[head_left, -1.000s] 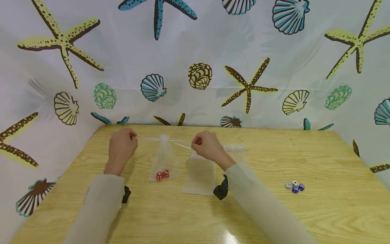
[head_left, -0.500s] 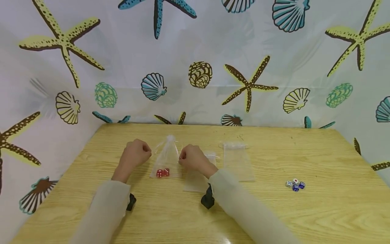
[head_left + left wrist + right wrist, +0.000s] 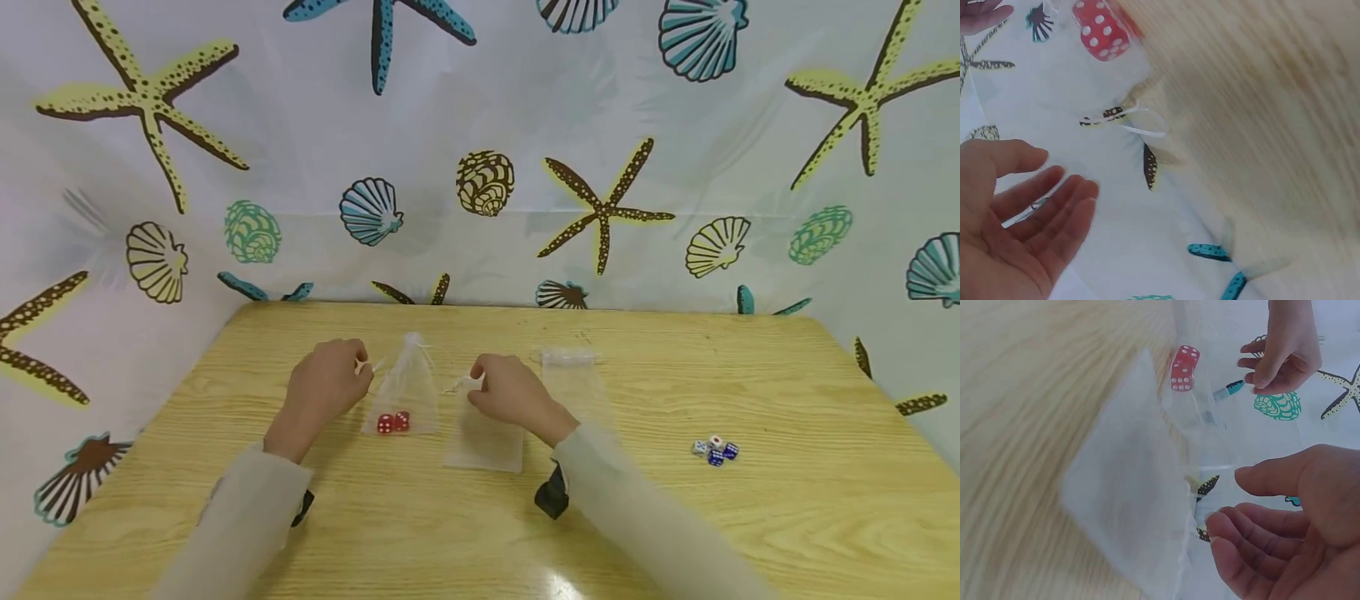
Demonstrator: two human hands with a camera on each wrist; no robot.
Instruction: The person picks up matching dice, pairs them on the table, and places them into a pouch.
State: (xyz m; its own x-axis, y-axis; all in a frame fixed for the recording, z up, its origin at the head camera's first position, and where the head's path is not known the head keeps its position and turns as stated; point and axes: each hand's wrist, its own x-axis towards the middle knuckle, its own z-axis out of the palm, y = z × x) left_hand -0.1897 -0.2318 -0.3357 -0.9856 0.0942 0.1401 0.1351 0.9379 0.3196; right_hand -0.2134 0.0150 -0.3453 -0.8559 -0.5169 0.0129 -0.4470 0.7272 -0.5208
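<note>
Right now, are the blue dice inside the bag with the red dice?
No, in the head view the blue dice lie on the table, well apart from the bag with the red dice.

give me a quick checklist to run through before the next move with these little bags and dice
1. Red dice inside the left bag: ok, both show through it.
2. Left bag's neck cinched tight: cannot tell; it looks gathered.
3. Left hand free: ok, its grip holds nothing.
4. Right hand free: ok, also holding nothing.
5. White dice and blue dice bagged: not ok, loose on the table.
</note>
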